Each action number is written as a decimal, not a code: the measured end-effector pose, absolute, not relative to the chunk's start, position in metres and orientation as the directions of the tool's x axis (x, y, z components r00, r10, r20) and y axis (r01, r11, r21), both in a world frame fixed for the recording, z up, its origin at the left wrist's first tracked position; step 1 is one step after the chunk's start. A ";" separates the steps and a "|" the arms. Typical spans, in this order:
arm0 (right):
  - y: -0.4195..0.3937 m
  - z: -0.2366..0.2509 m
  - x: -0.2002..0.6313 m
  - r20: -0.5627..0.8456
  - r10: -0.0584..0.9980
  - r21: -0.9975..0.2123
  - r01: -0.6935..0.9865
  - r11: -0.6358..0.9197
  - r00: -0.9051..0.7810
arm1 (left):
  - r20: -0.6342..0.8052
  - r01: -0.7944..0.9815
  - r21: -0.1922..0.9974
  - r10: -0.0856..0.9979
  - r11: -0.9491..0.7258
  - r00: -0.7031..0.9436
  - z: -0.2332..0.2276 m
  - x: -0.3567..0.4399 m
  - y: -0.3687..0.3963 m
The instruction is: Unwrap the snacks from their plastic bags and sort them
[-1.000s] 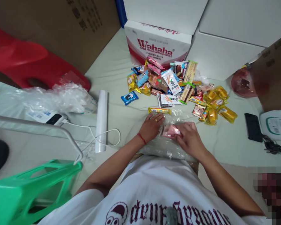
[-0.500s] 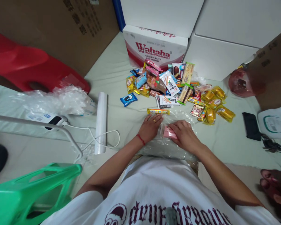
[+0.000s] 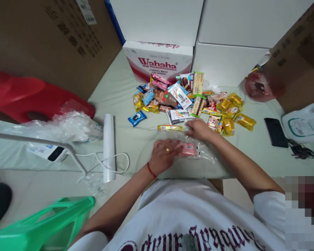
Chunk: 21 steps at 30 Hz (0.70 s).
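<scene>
A pink packet (image 3: 188, 149) lies in front of me on a sheet of clear plastic film (image 3: 208, 153). My left hand (image 3: 165, 155) rests flat at the packet's left end, fingers stretched out with the tips against it. Farther forward, my right hand (image 3: 199, 129) reaches over the film's far edge toward a heap of wrapped snacks, thumb and fingers apart and nothing visible between them. Just left of it is a slim yellow wrapped stick (image 3: 170, 128). White snack packets (image 3: 181, 114) and a small cream-and-red packet (image 3: 214, 122) lie closest to its fingers.
Behind the snacks stands a Wahaba-style printed carton (image 3: 158, 64) beside white boxes (image 3: 225, 62). Leftward are a white roll (image 3: 109, 148), a cable, crumpled plastic (image 3: 75, 125), a red container (image 3: 36, 96) and a green stool (image 3: 49, 219). Rightward lie a black phone (image 3: 276, 131), keys (image 3: 300, 150) and a white jug (image 3: 307, 122).
My right hand has let go of the pink packet and moved forward to the snack heap. My left hand has come back onto the packet. The view has shifted slightly.
</scene>
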State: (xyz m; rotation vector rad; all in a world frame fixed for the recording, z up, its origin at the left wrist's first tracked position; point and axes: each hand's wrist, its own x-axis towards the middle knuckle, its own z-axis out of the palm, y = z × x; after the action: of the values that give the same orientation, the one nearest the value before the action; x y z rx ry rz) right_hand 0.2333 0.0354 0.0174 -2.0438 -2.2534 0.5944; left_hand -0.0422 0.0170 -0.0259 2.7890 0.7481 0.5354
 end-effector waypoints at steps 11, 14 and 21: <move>-0.056 0.044 0.204 -0.176 0.862 -0.241 0.870 0.430 -0.475 | 0.098 0.328 0.376 0.389 -0.867 0.916 -0.035 -0.052 0.001; -0.082 0.029 0.195 -0.179 0.842 -0.176 0.859 0.481 -0.509 | 0.134 0.351 0.512 0.477 -0.784 0.869 -0.037 -0.059 0.004; -0.085 0.019 0.189 -0.214 0.839 -0.150 0.866 0.477 -0.500 | 0.437 0.437 0.591 0.724 -0.678 0.533 -0.017 -0.063 0.008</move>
State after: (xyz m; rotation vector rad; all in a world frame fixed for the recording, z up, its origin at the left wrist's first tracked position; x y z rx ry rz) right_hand 0.1893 -0.0852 0.0193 -1.6192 -2.7936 0.3892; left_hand -0.0626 0.0084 -0.0166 2.3632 0.9496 0.9496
